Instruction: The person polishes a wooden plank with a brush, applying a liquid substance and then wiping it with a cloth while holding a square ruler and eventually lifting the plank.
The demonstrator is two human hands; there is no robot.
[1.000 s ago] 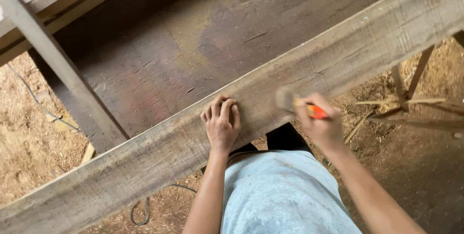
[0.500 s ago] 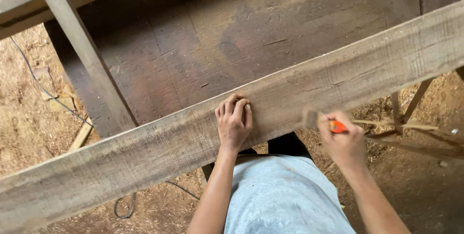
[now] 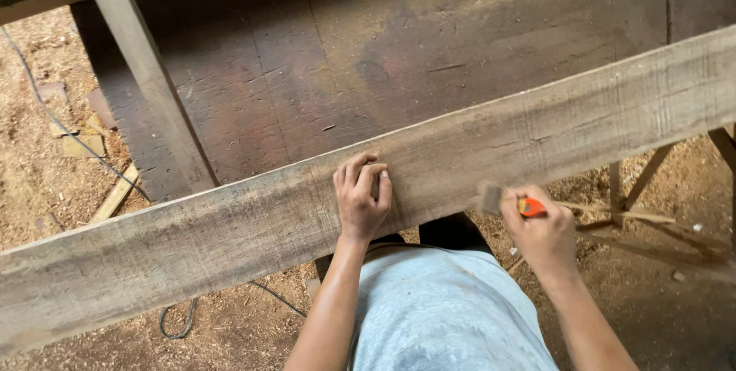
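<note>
A long rough grey wooden plank (image 3: 537, 133) runs slantwise across the view, low at the left and high at the right. My left hand (image 3: 362, 196) rests on its near edge with the fingers curled against the wood. Just below the plank's near edge, my right hand (image 3: 540, 233) grips a small brush with an orange handle (image 3: 529, 206); its blurred bristle end (image 3: 491, 196) lies against the plank's edge.
Behind the plank lies a wide dark worn wooden surface (image 3: 368, 72). A lighter beam (image 3: 146, 80) crosses it at the left. Sawdust covers the ground, with a thin cable (image 3: 54, 118) at the left and thin wooden sticks (image 3: 644, 218) at the right.
The view has shifted, so the plank and both hands sit further right and lower in the picture. My right hand with the brush has stayed at the plank's near edge.
</note>
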